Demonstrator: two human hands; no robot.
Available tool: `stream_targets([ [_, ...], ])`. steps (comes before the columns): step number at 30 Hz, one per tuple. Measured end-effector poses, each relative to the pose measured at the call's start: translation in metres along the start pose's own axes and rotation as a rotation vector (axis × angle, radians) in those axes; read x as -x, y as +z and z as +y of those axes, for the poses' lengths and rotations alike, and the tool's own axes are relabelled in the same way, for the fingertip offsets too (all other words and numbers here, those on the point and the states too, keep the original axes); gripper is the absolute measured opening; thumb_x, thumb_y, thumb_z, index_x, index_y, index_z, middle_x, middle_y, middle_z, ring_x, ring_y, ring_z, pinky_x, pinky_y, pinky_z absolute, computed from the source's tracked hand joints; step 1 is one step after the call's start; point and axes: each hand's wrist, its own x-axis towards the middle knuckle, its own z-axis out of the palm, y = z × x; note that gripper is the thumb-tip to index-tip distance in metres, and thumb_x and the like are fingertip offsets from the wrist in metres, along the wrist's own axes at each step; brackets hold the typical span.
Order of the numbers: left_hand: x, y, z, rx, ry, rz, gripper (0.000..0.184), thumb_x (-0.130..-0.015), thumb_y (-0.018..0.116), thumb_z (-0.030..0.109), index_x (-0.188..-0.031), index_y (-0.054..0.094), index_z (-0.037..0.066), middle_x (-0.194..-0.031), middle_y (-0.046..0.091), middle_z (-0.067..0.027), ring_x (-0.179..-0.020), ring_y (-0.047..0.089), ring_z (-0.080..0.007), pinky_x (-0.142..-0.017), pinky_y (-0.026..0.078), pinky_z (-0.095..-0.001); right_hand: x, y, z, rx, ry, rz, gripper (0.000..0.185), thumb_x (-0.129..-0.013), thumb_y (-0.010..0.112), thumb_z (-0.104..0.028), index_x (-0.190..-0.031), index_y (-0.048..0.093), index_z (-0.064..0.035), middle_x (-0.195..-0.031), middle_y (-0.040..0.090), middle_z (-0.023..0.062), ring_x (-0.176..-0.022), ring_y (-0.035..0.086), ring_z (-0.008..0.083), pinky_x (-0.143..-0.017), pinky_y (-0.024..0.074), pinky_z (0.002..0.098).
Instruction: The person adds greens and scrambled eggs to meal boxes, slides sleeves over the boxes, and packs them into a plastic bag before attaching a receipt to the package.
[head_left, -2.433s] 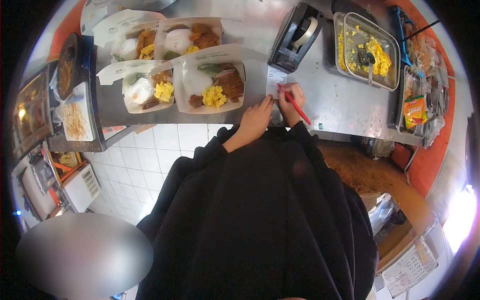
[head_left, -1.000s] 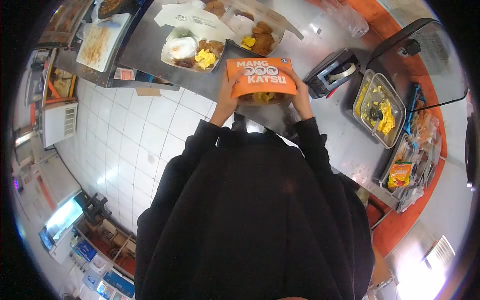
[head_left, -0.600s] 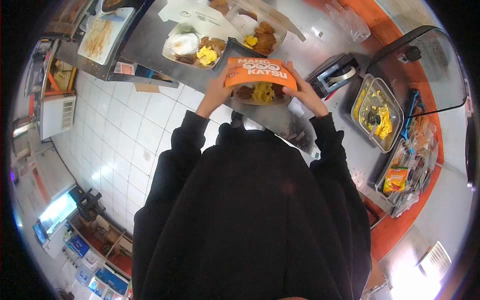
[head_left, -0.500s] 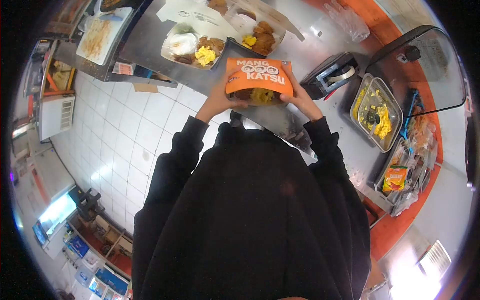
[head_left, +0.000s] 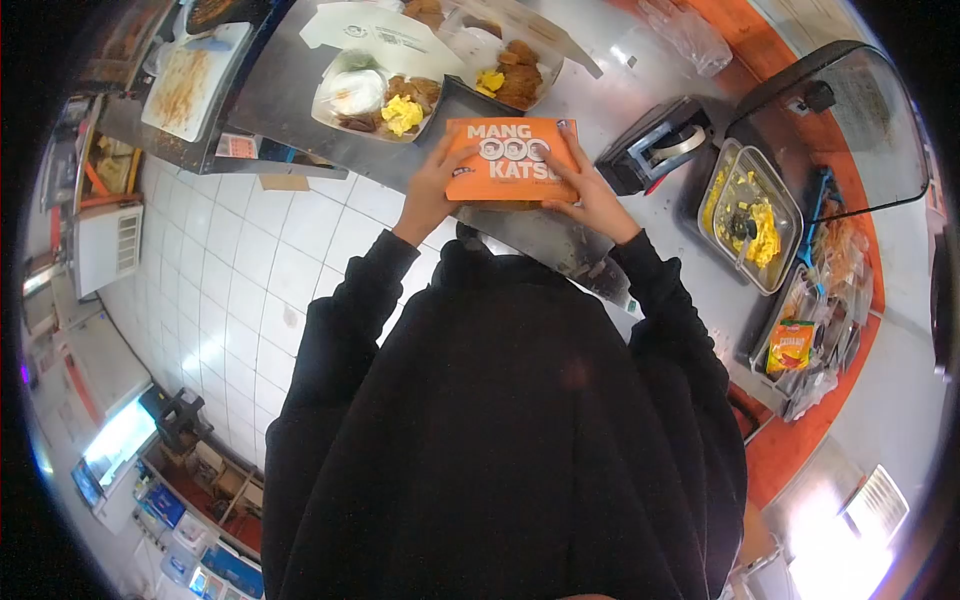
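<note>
An orange printed box lid (head_left: pixel 512 185) lies flat over its box near the counter's front edge, so the food inside is nearly hidden. My left hand (head_left: pixel 432 190) grips the left side of the box, fingers on the lid. On the right side, my right hand (head_left: pixel 590 195) has its fingers over the lid's corner and its thumb at the front edge. Behind the box to the left stands an open box (head_left: pixel 375 95) with rice, egg and brown fried food. Another open box (head_left: pixel 505 65) with similar food is beside it.
A black tape dispenser (head_left: pixel 655 145) stands right of my right hand. Farther right are a metal tray of yellow egg (head_left: pixel 757 225) with its raised clear lid (head_left: pixel 840 130), and an orange packet (head_left: pixel 790 346). A stained white cutting board (head_left: pixel 192 90) is at the far left.
The writing with the red pen has ended. Both hands now hold the orange-lidded box, and its lid has come down from an arched shape to flat over the food.
</note>
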Motion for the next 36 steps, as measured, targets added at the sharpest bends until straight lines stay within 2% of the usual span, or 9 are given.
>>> stream_targets([
  [5,0.0,-0.001,0.006,-0.13,-0.055,-0.106,0.057,-0.063,0.069,0.01,-0.116,0.051,0.019,-0.133,0.033,-0.0163,-0.104,0.05,-0.0329,-0.08,0.046,-0.0357,0.002,0.014,0.006,0.152,0.073,-0.007,0.06,-0.071,0.057,-0.003,-0.126,0.043,-0.0197,-0.138,0.025,0.0143,-0.121,0.031,0.038,-0.097,0.0347,0.0397],
  [8,0.003,-0.01,0.015,-0.127,0.142,-0.061,0.053,-0.065,0.065,0.009,-0.115,0.052,0.02,-0.132,0.034,-0.0157,-0.098,0.053,-0.0332,-0.075,0.048,-0.0358,0.005,0.031,0.015,0.347,-0.036,0.154,0.064,-0.067,0.053,0.005,-0.125,0.044,-0.0209,-0.136,0.031,0.0125,-0.104,0.047,0.0373,-0.086,0.0429,0.0388],
  [15,0.015,0.013,0.0,-0.31,0.049,-0.177,0.047,-0.072,0.061,0.027,-0.118,0.051,0.02,-0.128,0.043,-0.0079,-0.093,0.056,-0.029,-0.071,0.049,-0.0318,0.008,0.039,0.016,0.432,-0.031,0.129,0.057,-0.074,0.054,-0.008,-0.128,0.039,-0.0156,-0.138,0.025,0.0136,-0.113,0.037,0.0425,-0.09,0.0396,0.0418],
  [20,0.02,0.02,0.009,-0.584,0.218,0.012,0.042,-0.073,0.06,0.022,-0.114,0.054,0.018,-0.12,0.051,-0.0026,-0.103,0.053,-0.0248,-0.091,0.035,-0.0446,0.004,0.031,-0.001,0.638,0.02,0.084,0.065,-0.076,0.058,-0.023,-0.132,0.03,-0.0083,-0.141,0.017,0.0128,-0.123,0.021,0.0433,-0.093,0.0359,0.0424],
  [23,0.016,0.038,-0.013,-0.301,0.349,0.001,0.039,-0.071,0.062,0.021,-0.109,0.056,0.012,-0.115,0.054,-0.0044,-0.107,0.05,-0.0204,-0.096,0.03,-0.0451,0.003,0.034,0.002,0.466,0.11,0.146,0.055,-0.077,0.058,-0.024,-0.126,0.039,-0.0038,-0.133,0.033,0.0159,-0.119,0.034,0.0375,-0.091,0.0382,0.0379],
  [25,0.011,0.029,-0.003,-0.31,0.452,0.039,0.03,-0.071,0.06,0.015,-0.101,0.06,0.009,-0.105,0.059,-0.004,-0.101,0.054,-0.0186,-0.092,0.035,-0.0429,0.013,0.026,0.005,0.041,0.319,0.5,0.036,-0.081,0.056,-0.023,-0.11,0.055,-0.0016,-0.111,0.055,0.0162,-0.102,0.052,0.029,-0.086,0.041,0.0331],
  [27,0.009,0.027,0.004,-0.3,0.508,0.05,0.025,-0.071,0.06,0.014,-0.095,0.061,0.009,-0.101,0.06,-0.0034,-0.1,0.055,-0.0185,-0.089,0.039,-0.0405,0.007,0.017,-0.008,-0.014,0.575,1.253,0.023,-0.084,0.052,-0.02,-0.094,0.063,-0.0022,-0.093,0.062,0.0152,-0.086,0.058,0.0249,-0.077,0.0441,0.0321],
  [30,0.004,0.034,0.012,-0.166,0.48,0.058,0.017,-0.07,0.058,0.012,-0.087,0.061,0.009,-0.096,0.06,-0.0027,-0.098,0.055,-0.0188,-0.084,0.043,-0.0365,0.024,0.012,0.03,0.369,0.981,1.126,0.024,-0.085,0.051,-0.019,-0.093,0.062,0.001,-0.085,0.062,0.0113,-0.07,0.057,0.0179,-0.069,0.044,0.028],
  [36,-0.007,0.038,0.016,-0.233,0.582,0.105,0.011,-0.07,0.057,0.011,-0.08,0.06,0.009,-0.091,0.06,-0.002,-0.096,0.055,-0.0213,-0.082,0.043,-0.035,0.02,0.011,-0.002,-1.151,0.677,1.483,0.023,-0.084,0.055,-0.023,-0.084,0.062,-0.0022,-0.072,0.054,0.001,-0.068,0.049,0.0108,-0.069,0.0399,0.0236],
])
